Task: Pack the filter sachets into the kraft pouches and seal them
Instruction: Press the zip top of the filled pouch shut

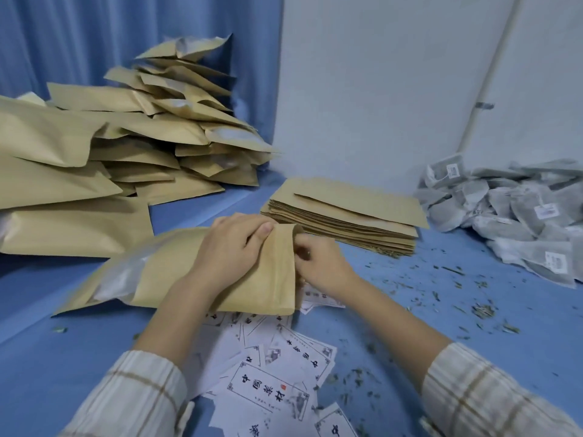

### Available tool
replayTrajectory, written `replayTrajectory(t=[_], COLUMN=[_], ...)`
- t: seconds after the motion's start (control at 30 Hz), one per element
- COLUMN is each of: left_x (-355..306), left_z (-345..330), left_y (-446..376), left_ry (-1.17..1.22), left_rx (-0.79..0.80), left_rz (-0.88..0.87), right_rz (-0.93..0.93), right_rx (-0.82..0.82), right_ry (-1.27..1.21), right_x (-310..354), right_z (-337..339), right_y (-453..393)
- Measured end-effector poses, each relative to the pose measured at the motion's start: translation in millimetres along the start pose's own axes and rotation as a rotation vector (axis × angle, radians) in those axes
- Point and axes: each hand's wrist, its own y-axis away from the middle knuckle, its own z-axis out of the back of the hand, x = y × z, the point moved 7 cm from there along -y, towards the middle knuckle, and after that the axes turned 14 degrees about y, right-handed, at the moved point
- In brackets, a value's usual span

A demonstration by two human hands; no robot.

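Kraft pouch (176, 272): one | hands: left (228, 247), right (318, 266), both gripping

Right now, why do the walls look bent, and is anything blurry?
Head view: the wide-angle lens bows the wall and curtain at the edges; the right hand at the pouch is motion-blurred; light is soft and even, without glare.

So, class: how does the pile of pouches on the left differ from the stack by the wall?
The left pile is puffy, jumbled and tall; the stack is flat, neatly squared and low. Left pouches lie at all angles; stacked ones lie aligned. Both are brown paper.
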Motion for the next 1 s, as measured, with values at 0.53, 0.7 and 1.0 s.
replayTrajectory(t=[0.53, 0.7, 1.0], left_x=[-0.2, 0.6, -13.3], left_z=[-7.3, -6.7, -8.9], left_y=[9.1, 6.4, -4.5], left_ry=[-0.115, -0.11, 0.003], left_rx=[-0.002, -0.026, -0.061], left_rz=[-0.034, -0.033, 0.008], right_rz=[-0.305, -0.203, 0.168], right_rx=[0.08, -0.003, -0.273], right_ry=[0.015, 0.178, -0.011], right_x=[-92.5, -93.1, -38.0], right_z=[4.1, 27.9, 81.7], right_y=[29.1, 29.1, 45.7])
